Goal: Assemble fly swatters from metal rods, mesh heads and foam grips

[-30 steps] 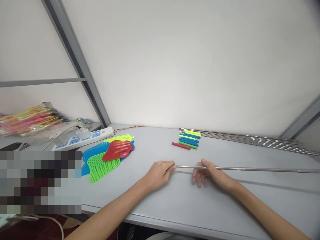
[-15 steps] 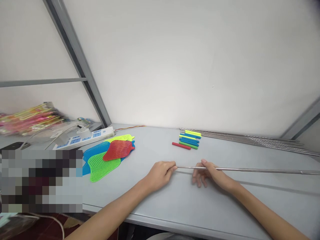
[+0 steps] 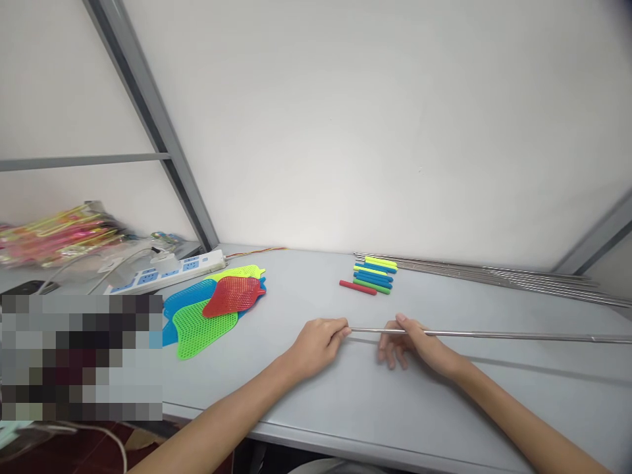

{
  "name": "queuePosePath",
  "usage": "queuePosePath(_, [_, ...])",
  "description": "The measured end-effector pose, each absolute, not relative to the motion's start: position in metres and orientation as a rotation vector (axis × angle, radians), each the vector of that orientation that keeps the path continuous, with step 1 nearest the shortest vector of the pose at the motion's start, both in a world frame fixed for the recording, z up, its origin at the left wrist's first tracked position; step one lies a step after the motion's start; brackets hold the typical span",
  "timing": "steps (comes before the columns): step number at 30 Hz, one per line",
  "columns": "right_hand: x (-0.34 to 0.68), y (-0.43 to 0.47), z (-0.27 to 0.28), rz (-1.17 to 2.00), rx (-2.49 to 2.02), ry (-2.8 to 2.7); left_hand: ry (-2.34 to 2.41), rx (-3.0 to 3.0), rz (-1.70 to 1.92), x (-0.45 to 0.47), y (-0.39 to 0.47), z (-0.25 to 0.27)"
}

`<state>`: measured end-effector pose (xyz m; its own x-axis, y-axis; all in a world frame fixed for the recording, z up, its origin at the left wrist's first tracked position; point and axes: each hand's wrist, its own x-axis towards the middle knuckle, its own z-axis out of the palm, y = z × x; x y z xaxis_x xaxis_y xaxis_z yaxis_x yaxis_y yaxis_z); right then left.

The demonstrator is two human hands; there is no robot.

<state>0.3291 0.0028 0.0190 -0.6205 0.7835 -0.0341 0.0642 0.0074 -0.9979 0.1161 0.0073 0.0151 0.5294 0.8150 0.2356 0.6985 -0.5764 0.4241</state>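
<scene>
Grey surface (image 3: pixel 345 408); my left grip (image 3: pixel 320 343) clasps the metal rod (image 3: pixel 494 335), right grip (image 3: pixel 415 343) holds it loosely; pose unchanged, rod steady.

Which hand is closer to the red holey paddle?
Left. The left hand is to the right of the red holey paddle, a little nearer the camera; the right hand is farther right, past the left one.
</scene>
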Motion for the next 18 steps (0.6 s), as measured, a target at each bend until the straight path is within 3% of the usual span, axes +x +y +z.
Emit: queuePosePath(18, [0.3261, 0.0009, 0.0221, 1.665, -0.88, -1.729, 1.246, 2.504, 0.616, 0.1181, 0.0063, 0.0156])
